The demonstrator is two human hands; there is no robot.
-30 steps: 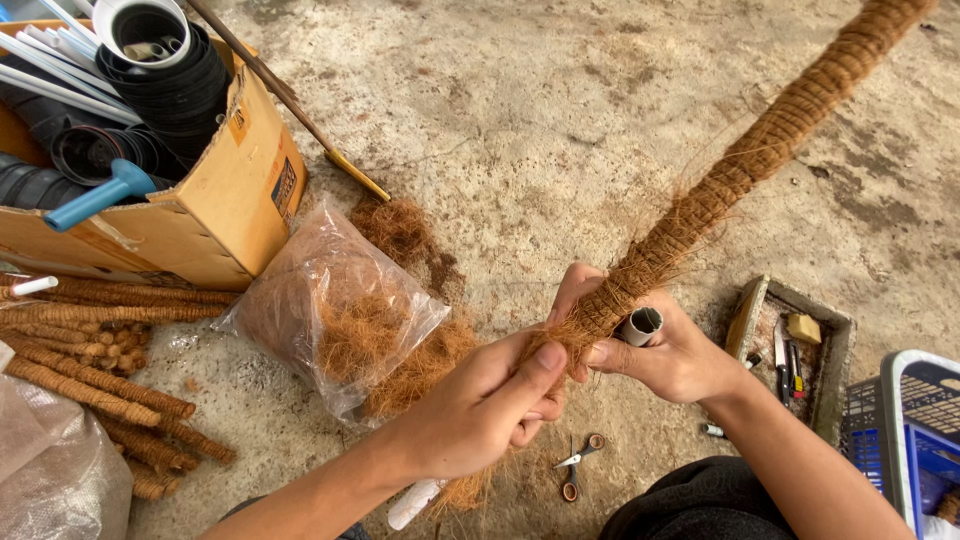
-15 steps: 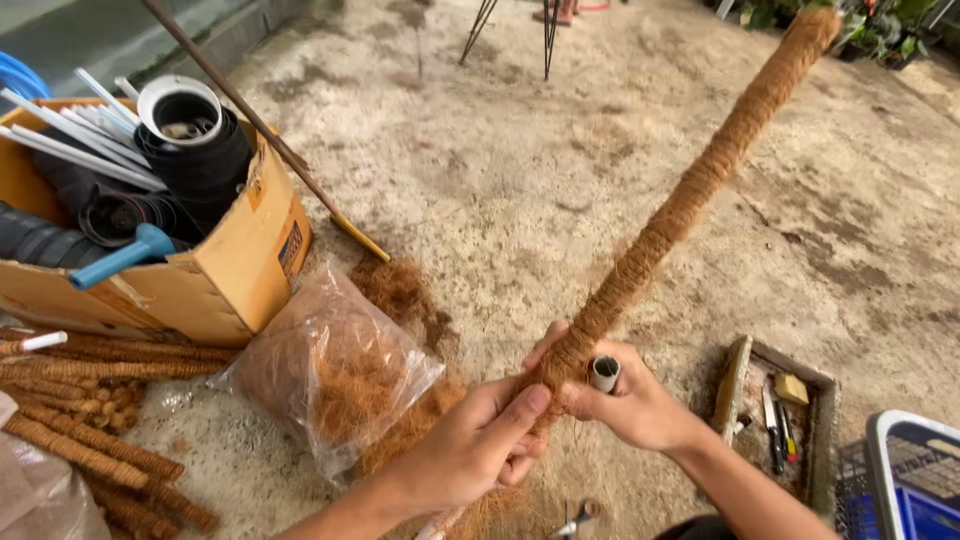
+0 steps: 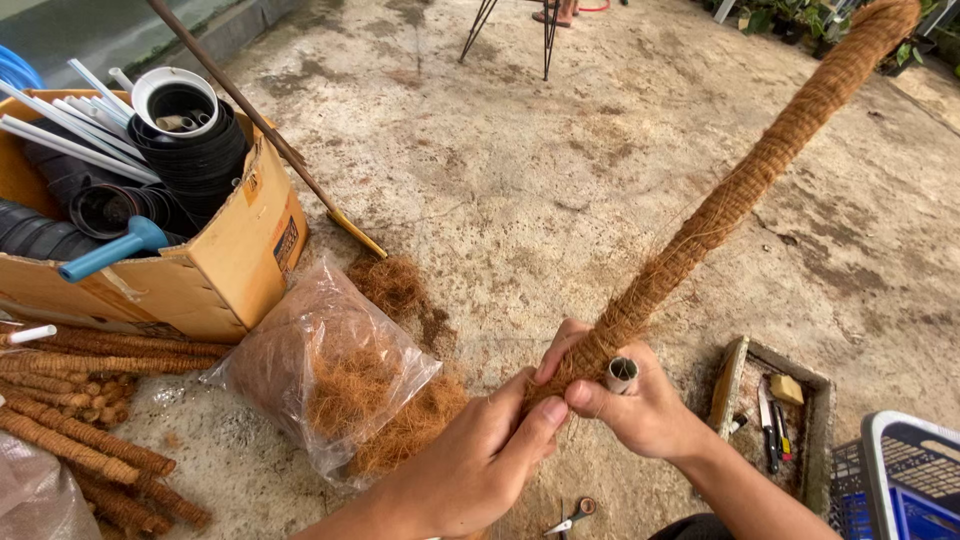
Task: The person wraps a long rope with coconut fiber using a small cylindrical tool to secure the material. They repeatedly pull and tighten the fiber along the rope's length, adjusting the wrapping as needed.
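- A rough concrete floor (image 3: 560, 190) outdoors, seen from above by a seated person.
- Both hands grip the near end of one long coir-wrapped pole (image 3: 745, 190), which slants up to the right.
- The left hand (image 3: 480, 460) is closed round its fibre base; the right hand (image 3: 640, 405) pinches a small white spool (image 3: 621, 375) against it.
- Binding looks nearly done; next likely calls for fastening the end.
- One clear bag of coir (image 3: 330, 375), one cardboard box (image 3: 235, 260) of black pots, several finished poles (image 3: 90, 440), one pair of scissors (image 3: 572, 517).
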